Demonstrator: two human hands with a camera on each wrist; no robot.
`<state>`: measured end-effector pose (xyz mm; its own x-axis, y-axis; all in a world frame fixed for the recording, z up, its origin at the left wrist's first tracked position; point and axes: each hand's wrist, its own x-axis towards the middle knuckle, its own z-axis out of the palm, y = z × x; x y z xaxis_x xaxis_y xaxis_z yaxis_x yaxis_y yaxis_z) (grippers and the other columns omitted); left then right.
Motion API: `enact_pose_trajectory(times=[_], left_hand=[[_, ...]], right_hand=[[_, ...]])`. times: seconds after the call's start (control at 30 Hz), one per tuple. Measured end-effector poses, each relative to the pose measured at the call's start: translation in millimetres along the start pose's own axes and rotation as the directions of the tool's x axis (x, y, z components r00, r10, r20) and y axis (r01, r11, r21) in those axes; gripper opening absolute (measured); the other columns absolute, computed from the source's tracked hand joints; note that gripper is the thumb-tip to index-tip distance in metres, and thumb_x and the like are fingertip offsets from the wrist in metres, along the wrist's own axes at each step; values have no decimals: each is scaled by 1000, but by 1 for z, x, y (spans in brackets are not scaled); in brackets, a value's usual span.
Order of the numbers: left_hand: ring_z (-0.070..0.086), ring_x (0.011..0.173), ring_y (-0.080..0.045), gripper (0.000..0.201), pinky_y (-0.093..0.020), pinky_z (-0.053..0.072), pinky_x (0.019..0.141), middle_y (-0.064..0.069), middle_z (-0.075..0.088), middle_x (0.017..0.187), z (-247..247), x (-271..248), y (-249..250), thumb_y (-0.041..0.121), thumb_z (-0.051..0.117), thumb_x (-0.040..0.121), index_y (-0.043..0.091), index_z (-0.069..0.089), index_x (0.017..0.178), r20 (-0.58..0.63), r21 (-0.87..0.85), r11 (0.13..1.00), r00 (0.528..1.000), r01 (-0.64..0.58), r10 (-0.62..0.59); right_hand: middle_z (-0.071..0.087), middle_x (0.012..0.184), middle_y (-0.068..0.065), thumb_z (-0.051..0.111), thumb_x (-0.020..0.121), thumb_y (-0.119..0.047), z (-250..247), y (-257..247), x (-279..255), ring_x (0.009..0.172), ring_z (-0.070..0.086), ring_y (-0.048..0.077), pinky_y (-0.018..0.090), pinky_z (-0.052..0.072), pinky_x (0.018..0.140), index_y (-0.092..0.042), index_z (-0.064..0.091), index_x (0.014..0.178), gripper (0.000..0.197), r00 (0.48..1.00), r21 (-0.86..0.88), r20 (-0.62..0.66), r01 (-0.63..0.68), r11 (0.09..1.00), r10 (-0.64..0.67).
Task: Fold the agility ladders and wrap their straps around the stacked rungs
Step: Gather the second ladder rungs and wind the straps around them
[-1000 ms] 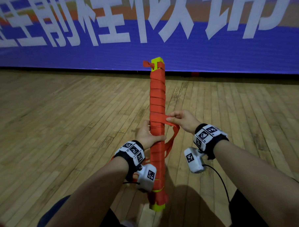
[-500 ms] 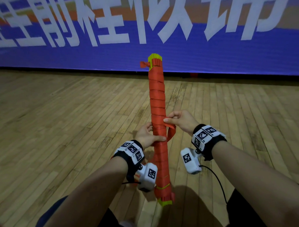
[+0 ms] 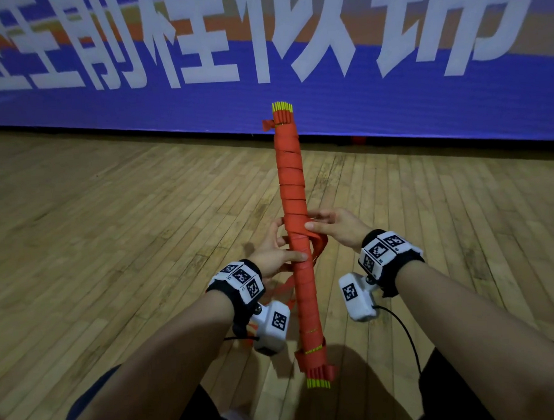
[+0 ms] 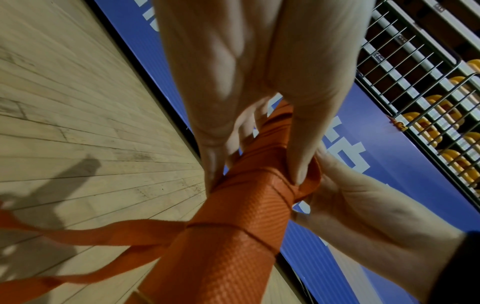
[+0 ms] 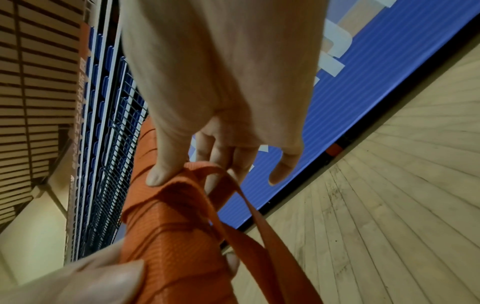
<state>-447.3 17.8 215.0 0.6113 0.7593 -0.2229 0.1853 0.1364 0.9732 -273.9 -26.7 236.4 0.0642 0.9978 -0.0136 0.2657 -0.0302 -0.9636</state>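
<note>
1. Bundle of stacked yellow-green ladder rungs (image 3: 297,240) wound in flat orange webbing strap, held up over pale wooden plank floor (image 3: 111,233), long axis running from 6 o'clock near the body to 12 o'clock toward blue banner with large white characters (image 3: 391,103).
2. Yellow-green rung ends showing at both tips of the bundle, far tip overlapping the banner's lower edge.
3. Left hand (image 3: 273,253) at 9 o'clock of the bundle's middle, fingers curled behind, thumb laid across the wrapped front: gripping the bundle.
4. Right hand (image 3: 335,226) at 3 o'clock, just beyond the left, thumb pressing a turn of strap flat on the bundle, other fingers curled behind.
5. Loose loop of orange strap (image 5: 249,216) hanging from under the right thumb toward 5 o'clock, beside the bundle.
6. More slack strap (image 4: 85,238) trailing off the bundle's left side, below the left wrist.
7. White marker-tagged wrist bands (image 3: 387,249) on both forearms.
</note>
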Motion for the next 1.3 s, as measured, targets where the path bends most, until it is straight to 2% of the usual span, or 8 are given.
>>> enact_pose_trajectory(times=[0.13, 0.23, 0.33, 0.63, 0.77, 0.97, 1.17, 1.3], left_hand=[[63, 98, -26, 83, -39, 57, 68, -19, 57, 119, 3, 0, 2, -3, 76, 74, 24, 29, 138, -26, 8, 1000, 999, -22, 22], [63, 98, -30, 80, -46, 57, 75, -13, 58, 109, 3, 2, 3, 1, 80, 70, 30, 33, 128, -96, 39, 999, 994, -39, 42], [65, 98, -32, 84, -49, 56, 82, -18, 63, 109, 2, 3, 4, 1, 82, 69, 26, 35, 134, -117, 60, 997, 992, -43, 50], [65, 100, -27, 82, -43, 56, 77, -15, 60, 120, 2, -1, 8, -3, 72, 78, 24, 28, 141, -69, 0, 998, 996, -58, 58], [64, 95, -21, 67, -35, 54, 68, -12, 64, 117, 4, -4, 10, -5, 64, 84, 22, 32, 136, -12, -24, 999, 999, -33, 33], [66, 90, -16, 71, -34, 57, 64, -6, 64, 116, 4, -2, 8, -1, 68, 83, 22, 30, 138, -17, -15, 1000, 1000, -3, 2], [65, 94, -19, 76, -28, 52, 56, -8, 60, 125, 2, -2, 8, -1, 69, 81, 28, 28, 138, -57, 53, 998, 998, -18, 21], [63, 92, -17, 80, -30, 52, 59, -7, 61, 122, -3, -1, 9, -5, 68, 81, 30, 24, 138, -75, 66, 997, 997, -27, 32]], right_hand=[[63, 107, 9, 61, 89, -5, 5, 0, 1, 84, 61, 1, 6, 48, 74, 2, 53, 129, 41, 998, 14, -52, 28, 1000, -27], [64, 114, 14, 62, 88, -6, 7, 0, 1, 93, 63, 12, 18, 50, 89, 2, 53, 129, 42, 997, 36, -71, 26, 999, -24], [65, 115, 14, 64, 87, -9, 10, 0, 2, 105, 61, 17, 29, 46, 99, 0, 55, 127, 42, 996, 32, -82, 23, 999, -20], [55, 84, -3, 70, 83, -15, 2, 8, 5, 79, 58, 12, 34, 48, 85, -9, 48, 110, 36, 994, -31, -110, -12, 999, 8], [52, 77, -2, 71, 82, -14, 3, 10, 4, 71, 54, 11, 24, 46, 71, -15, 44, 92, 29, 989, -28, -150, 4, 1000, -9], [49, 69, -4, 71, 83, -18, 7, 7, 1, 62, 49, 8, 13, 42, 57, -17, 45, 78, 27, 988, -108, -151, 7, 994, -23], [61, 82, 2, 62, 89, -31, 4, 7, 2, 78, 57, 15, 29, 47, 80, -17, 52, 81, 19, 995, -67, -76, -77, 995, 72], [55, 74, 2, 51, 96, -5, 2, 3, -3, 56, 56, -1, 9, 41, 53, -12, 48, 93, 7, 997, 23, -40, -66, 998, 66]])
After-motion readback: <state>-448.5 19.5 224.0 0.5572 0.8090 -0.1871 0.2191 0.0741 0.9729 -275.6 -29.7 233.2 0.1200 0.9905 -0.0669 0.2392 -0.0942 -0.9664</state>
